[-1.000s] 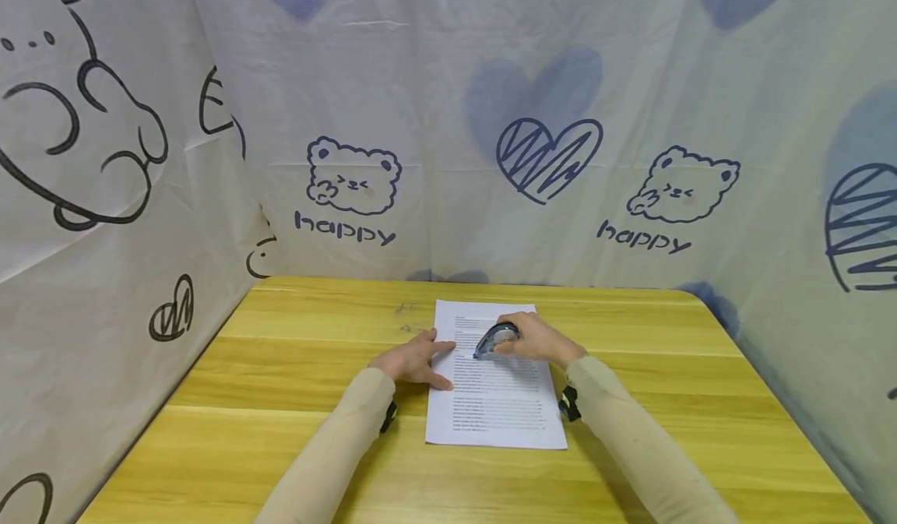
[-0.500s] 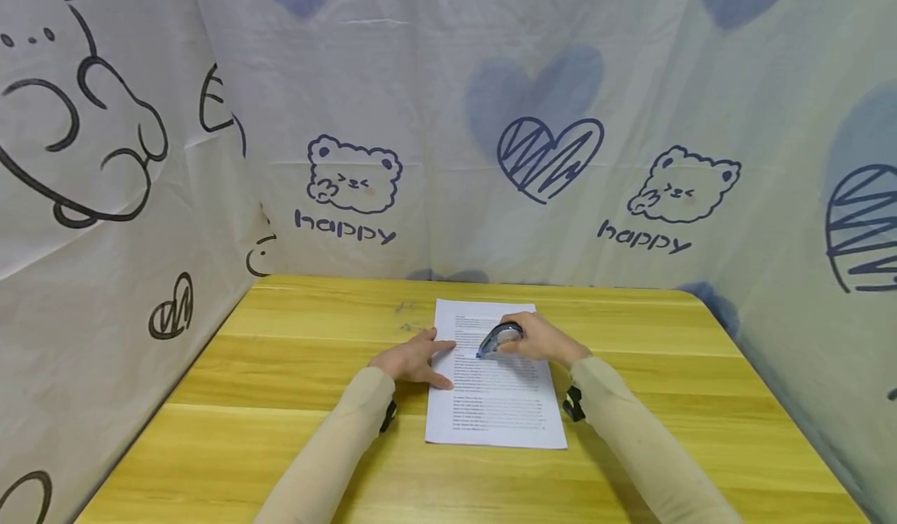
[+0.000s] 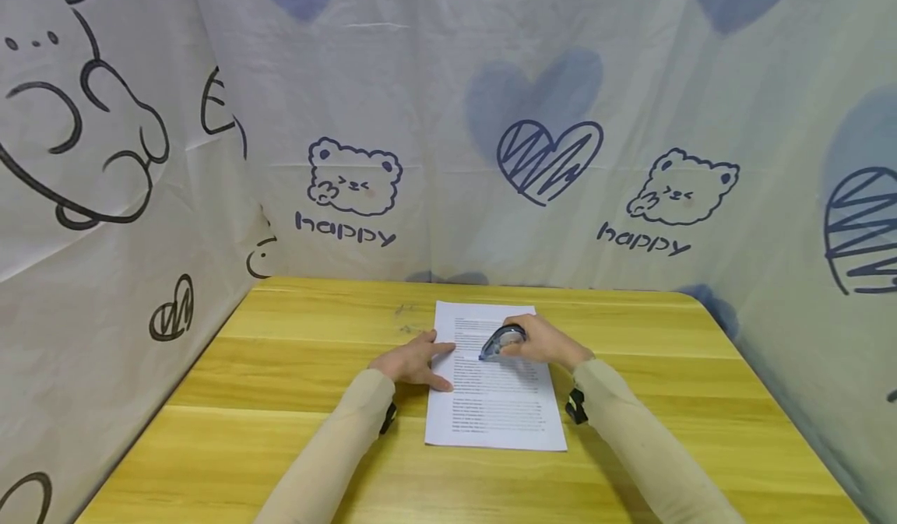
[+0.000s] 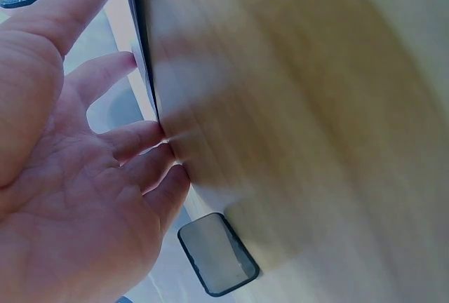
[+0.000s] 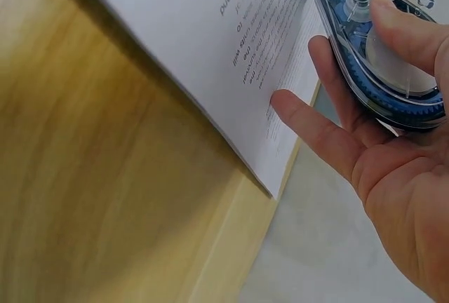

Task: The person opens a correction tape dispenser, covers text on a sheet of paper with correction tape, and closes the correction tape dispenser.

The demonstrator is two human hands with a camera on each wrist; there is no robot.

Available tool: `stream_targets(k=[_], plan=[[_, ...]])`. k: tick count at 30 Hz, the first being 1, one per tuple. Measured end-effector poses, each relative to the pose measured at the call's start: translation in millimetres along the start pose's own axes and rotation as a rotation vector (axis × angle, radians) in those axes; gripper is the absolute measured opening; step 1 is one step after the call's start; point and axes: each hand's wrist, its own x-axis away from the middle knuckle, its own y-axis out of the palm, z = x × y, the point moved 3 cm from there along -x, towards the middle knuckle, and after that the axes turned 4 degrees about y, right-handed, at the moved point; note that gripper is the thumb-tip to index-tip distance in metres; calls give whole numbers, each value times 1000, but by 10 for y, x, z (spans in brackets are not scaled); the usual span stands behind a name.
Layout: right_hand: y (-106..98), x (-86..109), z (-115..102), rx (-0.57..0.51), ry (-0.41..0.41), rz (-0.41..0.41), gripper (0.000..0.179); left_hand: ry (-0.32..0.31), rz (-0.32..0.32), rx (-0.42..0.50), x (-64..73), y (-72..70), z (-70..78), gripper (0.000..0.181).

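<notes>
A printed sheet of paper [image 3: 504, 423] lies on the wooden table, covered with lines of text. My left hand [image 3: 413, 359] rests at the sheet's left edge with fingers spread and fingertips touching down; in the left wrist view its palm [image 4: 77, 198] shows, holding nothing. My right hand [image 3: 546, 341] grips a clear and blue correction tape dispenser [image 3: 499, 341], its tip pointing down-left at the text in the upper middle of the sheet. In the right wrist view the thumb presses the flat side of the dispenser [image 5: 365, 50], while another finger reaches toward the paper.
The yellow wood-grain table [image 3: 280, 399] extends around the sheet on all sides. White cloth with drawn hearts and bears [image 3: 353, 177] encloses the back and both sides. A dark-framed rounded rectangle [image 4: 219, 254] shows in the left wrist view; its kind is unclear.
The right hand has slid slightly to the right with the correction tape dispenser, its tip shifting along the text. The left hand and the sheet have stayed in place.
</notes>
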Motion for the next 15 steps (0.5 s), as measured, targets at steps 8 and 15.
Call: stream_targets(k=[8, 15], plan=[[-10, 0, 47, -34, 29, 7, 21, 5, 4, 2, -9, 0, 8, 84], [-20, 17, 82, -33, 28, 0, 22, 12, 0, 4, -7, 8, 6, 83]])
